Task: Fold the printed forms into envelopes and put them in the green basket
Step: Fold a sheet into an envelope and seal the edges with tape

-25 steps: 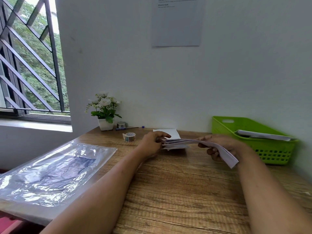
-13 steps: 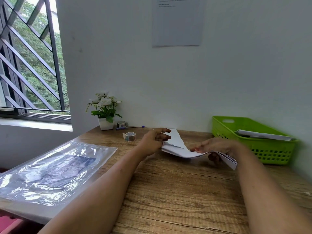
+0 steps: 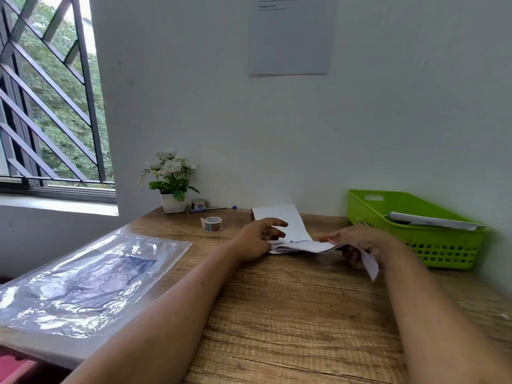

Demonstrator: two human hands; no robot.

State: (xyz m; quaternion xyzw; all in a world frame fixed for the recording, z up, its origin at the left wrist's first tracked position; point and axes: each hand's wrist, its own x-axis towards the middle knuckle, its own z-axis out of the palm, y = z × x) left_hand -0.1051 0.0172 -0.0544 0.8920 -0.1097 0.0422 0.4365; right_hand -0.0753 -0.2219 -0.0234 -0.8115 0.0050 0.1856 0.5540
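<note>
left hand [image 3: 259, 237] and right hand [image 3: 360, 242] are each pinching 1 end of the form [image 3: 303, 246] (light, floppy, probably creasing easily), so gripping near edges is looking safest.

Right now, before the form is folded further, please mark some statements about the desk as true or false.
1. The green basket has papers in it. True.
2. The tape roll lies inside the basket. False: it stands on the table, to the left of the left hand.
3. The right hand grips the printed form. True.
4. The plastic bag lies to the right of the basket. False: it lies at the left side of the table, far from the basket.
</note>
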